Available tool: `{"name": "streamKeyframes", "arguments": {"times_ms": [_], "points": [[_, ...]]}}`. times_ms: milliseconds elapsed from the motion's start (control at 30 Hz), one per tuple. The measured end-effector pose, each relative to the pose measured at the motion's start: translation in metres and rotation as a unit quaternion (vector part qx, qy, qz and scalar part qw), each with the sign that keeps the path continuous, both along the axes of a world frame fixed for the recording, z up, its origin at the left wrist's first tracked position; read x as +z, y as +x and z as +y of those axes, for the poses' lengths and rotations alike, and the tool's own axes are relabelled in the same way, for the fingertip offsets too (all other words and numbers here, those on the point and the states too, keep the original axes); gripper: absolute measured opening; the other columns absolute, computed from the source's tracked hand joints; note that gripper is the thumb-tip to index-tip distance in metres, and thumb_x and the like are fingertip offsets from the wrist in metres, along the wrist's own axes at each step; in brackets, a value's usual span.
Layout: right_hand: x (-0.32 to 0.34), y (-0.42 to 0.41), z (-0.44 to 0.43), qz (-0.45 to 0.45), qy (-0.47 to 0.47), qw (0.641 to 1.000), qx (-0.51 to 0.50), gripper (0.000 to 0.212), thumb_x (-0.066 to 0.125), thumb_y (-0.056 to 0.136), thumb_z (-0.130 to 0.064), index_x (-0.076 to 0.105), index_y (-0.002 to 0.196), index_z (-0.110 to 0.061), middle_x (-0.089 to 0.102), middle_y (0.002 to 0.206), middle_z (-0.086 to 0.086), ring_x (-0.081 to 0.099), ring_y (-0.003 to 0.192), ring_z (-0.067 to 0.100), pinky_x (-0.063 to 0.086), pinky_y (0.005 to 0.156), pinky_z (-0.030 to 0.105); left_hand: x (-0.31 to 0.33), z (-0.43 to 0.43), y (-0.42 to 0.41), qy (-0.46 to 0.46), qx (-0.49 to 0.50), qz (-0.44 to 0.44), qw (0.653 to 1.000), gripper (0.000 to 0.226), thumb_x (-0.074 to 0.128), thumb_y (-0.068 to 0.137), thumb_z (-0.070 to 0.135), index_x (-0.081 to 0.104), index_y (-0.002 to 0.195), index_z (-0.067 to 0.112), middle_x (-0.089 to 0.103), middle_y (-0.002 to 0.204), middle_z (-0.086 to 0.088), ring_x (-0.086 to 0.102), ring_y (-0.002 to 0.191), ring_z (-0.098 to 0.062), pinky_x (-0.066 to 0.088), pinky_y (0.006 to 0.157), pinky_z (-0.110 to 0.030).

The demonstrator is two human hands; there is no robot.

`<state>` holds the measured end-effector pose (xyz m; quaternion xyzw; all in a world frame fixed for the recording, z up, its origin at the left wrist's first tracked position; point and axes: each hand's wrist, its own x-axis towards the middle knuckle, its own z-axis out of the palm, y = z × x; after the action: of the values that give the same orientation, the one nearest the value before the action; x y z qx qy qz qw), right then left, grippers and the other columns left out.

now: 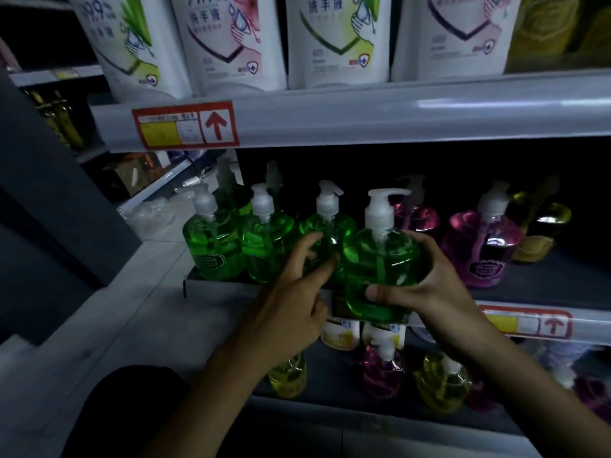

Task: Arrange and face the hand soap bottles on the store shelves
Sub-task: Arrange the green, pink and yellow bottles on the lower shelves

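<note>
My right hand (426, 289) grips a green pump soap bottle (380, 259) at the front edge of the middle shelf (545, 292), thumb across its lower front, its nozzle pointing right. My left hand (297, 292) reaches in beside it, fingers loosely spread and touching the green bottle behind (325, 233). Two more green bottles (211, 246) (264, 242) stand in a row at the left end. Pink bottles (479, 249) stand to the right.
The top shelf carries white refill pouches (334, 38) behind a grey price rail (363, 117). A yellow bottle (539, 226) leans at the far right of the middle shelf. The lower shelf has yellow (443, 385) and pink bottles (383, 368). Floor lies to the left.
</note>
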<state>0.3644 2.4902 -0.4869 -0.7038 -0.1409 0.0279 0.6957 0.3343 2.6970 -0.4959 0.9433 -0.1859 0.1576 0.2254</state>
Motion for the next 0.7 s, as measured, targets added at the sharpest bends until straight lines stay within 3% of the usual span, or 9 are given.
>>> {"name": "streamKeyframes", "arguments": {"times_ms": [100,300,367,433,533,600,700], "points": [[-0.008,0.01,-0.001,0.032,0.048,0.998,0.0,0.094,0.093,0.046,-0.02,0.048,0.128,-0.024,0.068,0.118,0.003,0.068,0.106,0.022,0.054,0.092,0.047,0.001,-0.01,0.006,0.08,0.012,-0.007,0.997,0.057,0.054,0.09,0.006,0.037,0.144,0.011,-0.01,0.156,0.01,0.017,0.143,-0.021,0.049,0.094,-0.033],[-0.013,0.016,-0.004,0.034,0.065,0.997,0.005,0.094,0.09,0.047,-0.021,0.047,0.13,-0.023,0.064,0.124,0.006,0.065,0.113,0.025,0.053,0.094,0.046,0.002,-0.018,0.026,0.074,0.034,0.009,0.997,0.06,0.056,0.085,0.0,0.036,0.142,0.002,-0.011,0.158,0.009,0.021,0.143,-0.02,0.042,0.104,-0.037],[-0.013,0.018,-0.006,0.035,0.07,0.997,0.013,0.094,0.09,0.047,-0.019,0.047,0.131,-0.022,0.064,0.124,0.007,0.064,0.113,0.025,0.053,0.094,0.045,0.003,-0.02,0.029,0.02,0.027,0.001,0.999,0.057,0.055,0.085,-0.003,0.041,0.14,0.005,0.004,0.158,0.006,0.029,0.139,-0.016,0.039,0.107,-0.029],[-0.012,0.019,-0.007,0.032,0.074,0.996,0.033,0.09,0.088,0.053,-0.01,0.046,0.132,-0.017,0.066,0.122,0.009,0.065,0.112,0.027,0.054,0.092,0.041,0.006,-0.02,0.027,-0.11,0.03,0.054,0.992,0.053,0.054,0.09,0.004,0.042,0.141,0.014,0.026,0.152,0.006,0.041,0.131,-0.011,0.039,0.104,-0.022],[-0.007,0.02,-0.007,0.022,0.07,0.995,0.075,0.076,0.076,0.063,0.0,0.049,0.133,-0.012,0.067,0.121,0.011,0.066,0.112,0.026,0.056,0.088,0.034,0.005,-0.018,0.022,-0.296,-0.025,0.178,0.938,0.043,0.05,0.097,0.019,0.044,0.14,0.023,0.053,0.136,0.008,0.05,0.123,-0.003,0.044,0.099,-0.021],[-0.006,0.021,-0.007,-0.002,0.02,0.996,0.085,0.076,0.079,0.066,-0.003,0.049,0.135,-0.016,0.065,0.124,0.007,0.064,0.115,0.022,0.054,0.092,0.037,0.002,-0.013,0.02,-0.331,-0.044,0.166,0.928,0.042,0.048,0.097,0.026,0.047,0.139,0.02,0.057,0.134,0.006,0.05,0.125,-0.004,0.043,0.105,-0.03],[-0.005,0.02,-0.002,-0.051,-0.089,0.993,0.051,0.091,0.086,0.061,-0.023,0.043,0.141,-0.03,0.057,0.134,-0.006,0.054,0.124,0.008,0.05,0.099,0.035,-0.001,-0.009,0.017,-0.345,-0.045,0.139,0.927,0.044,0.048,0.099,0.015,0.043,0.142,0.018,0.055,0.137,0.006,0.047,0.129,-0.005,0.039,0.109,-0.039]]}}
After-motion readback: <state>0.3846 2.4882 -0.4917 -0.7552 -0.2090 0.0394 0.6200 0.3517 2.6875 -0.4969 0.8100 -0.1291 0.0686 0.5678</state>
